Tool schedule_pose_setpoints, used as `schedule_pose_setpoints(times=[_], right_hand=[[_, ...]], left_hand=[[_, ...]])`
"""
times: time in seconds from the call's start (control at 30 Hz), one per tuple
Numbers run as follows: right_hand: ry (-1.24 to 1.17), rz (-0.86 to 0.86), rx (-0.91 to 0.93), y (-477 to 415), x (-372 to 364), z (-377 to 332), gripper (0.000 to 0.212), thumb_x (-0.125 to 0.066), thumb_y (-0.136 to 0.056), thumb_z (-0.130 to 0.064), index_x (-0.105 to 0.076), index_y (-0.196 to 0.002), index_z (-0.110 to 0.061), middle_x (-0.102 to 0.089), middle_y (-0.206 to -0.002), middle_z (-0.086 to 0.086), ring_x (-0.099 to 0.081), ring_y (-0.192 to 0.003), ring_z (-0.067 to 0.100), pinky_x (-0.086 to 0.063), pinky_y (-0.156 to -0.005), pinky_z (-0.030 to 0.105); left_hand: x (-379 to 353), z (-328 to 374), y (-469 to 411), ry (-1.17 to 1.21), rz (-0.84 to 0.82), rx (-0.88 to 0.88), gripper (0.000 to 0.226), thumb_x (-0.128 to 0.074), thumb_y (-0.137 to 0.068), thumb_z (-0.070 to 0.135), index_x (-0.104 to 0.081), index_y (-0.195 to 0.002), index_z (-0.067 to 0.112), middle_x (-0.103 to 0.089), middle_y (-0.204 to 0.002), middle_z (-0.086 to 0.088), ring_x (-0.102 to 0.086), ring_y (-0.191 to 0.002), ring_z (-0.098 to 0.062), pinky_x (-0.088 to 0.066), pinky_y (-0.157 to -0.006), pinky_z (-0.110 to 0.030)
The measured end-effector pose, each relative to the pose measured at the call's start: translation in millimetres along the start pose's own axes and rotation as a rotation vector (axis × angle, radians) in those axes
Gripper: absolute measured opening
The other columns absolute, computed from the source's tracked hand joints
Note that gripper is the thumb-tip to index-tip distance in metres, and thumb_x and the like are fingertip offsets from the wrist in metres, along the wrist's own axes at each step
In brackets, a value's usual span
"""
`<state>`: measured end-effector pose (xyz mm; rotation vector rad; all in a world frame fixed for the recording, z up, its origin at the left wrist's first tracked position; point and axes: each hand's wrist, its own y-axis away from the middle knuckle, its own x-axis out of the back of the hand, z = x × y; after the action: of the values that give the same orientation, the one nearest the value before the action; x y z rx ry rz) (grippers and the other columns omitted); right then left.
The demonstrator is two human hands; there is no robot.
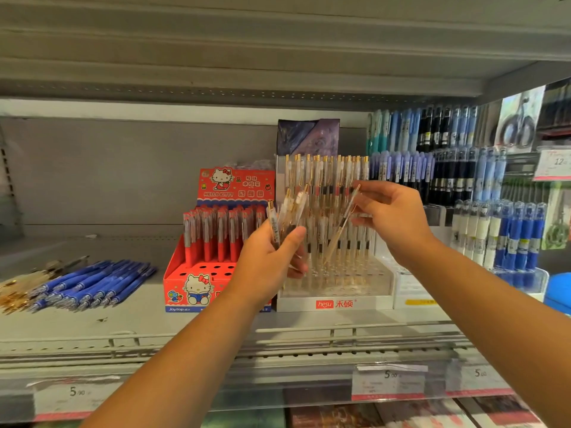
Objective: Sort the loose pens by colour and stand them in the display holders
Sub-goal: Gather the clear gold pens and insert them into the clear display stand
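The red pen display box (pixel 173 274) reads "HELLO KITTY" on its header card, with "Joytop" on the blue strip along its base. The clear pen holder (pixel 383 299) carries "hesu 禾硕" on its white front. Three shelf-edge price labels (pixel 390 381) read "5.00". A hanging price tag (pixel 553 165) at the right shows "12".

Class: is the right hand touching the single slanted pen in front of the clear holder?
Touching. The head view shows the right hand pinching the single slanted pen near its top end, between thumb and fingers.
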<state>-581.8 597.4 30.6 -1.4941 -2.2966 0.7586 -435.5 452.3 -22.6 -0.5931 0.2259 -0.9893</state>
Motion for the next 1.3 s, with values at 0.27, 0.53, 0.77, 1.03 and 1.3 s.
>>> schedule_pose_setpoints(times=[0.27, 0.53, 0.77, 1.03, 1.3], right_hand=[[0.246, -0.067, 0.069, -4.6, -4.0, 6.3, 0.026, -0.065, -0.092, -0.006, -0.068, -0.116, -0.015, -0.069, -0.103, -0.002, -0.069, -0.085, 0.012, -0.058, -0.057, 0.021], [0.39, -0.211, 0.016, -4.0, -13.6, 12.0, 0.034, -0.057, -0.091, 0.008, -0.065, -0.108, -0.021, -0.066, -0.1, -0.006, -0.068, -0.086, 0.011, -0.055, -0.05, 0.021], [0.381, -0.229, -0.055, -4.4, -12.1, 24.5, 0.022, -0.059, -0.093, 0.003, -0.063, -0.111, -0.008, -0.066, -0.088, -0.004, -0.067, -0.066, 0.007, -0.05, -0.043, 0.019], [0.636, -0.218, 0.041, 1.3, -12.1, 22.1, 0.03, -0.054, -0.095, -0.003, -0.062, -0.124, -0.008, -0.068, -0.101, -0.001, -0.067, -0.077, 0.01, -0.049, -0.05, 0.017], [0.467, -0.156, 0.131, 21.0, -22.9, 4.2, 0.016, -0.062, -0.094, -0.025, -0.061, -0.109, -0.022, -0.063, -0.095, -0.011, -0.062, -0.087, 0.005, -0.052, -0.067, 0.022]], left_hand=[[-0.6, 0.8, 1.4, -0.092, -0.024, -0.037, 0.012, -0.05, -0.102, 0.028, -0.056, -0.094, 0.034, -0.064, -0.068, 0.0, -0.052, -0.047, -0.017, -0.048, -0.044, -0.027], [-0.7, -1.7, -0.2, -0.039, 0.017, 0.067, 0.025, -0.045, -0.101, 0.015, -0.056, -0.092, 0.035, -0.057, -0.066, 0.0, -0.044, -0.048, -0.013, -0.04, -0.043, -0.029], [-1.7, 0.0, 0.8, 0.013, -0.012, 0.092, 0.019, -0.043, -0.104, 0.015, -0.058, -0.111, 0.025, -0.064, -0.072, -0.003, -0.056, -0.053, -0.019, -0.049, -0.045, -0.03], [-3.0, 1.7, 1.6, 0.037, -0.034, 0.114, 0.025, -0.045, -0.104, 0.013, -0.054, -0.127, 0.012, -0.067, -0.08, -0.009, -0.065, -0.059, -0.022, -0.055, -0.048, -0.034], [-3.2, 1.9, 1.3, 0.049, -0.065, 0.108, 0.023, -0.047, -0.103, 0.012, -0.055, -0.125, 0.014, -0.067, -0.085, -0.014, -0.066, -0.062, -0.023, -0.056, -0.05, -0.034]])
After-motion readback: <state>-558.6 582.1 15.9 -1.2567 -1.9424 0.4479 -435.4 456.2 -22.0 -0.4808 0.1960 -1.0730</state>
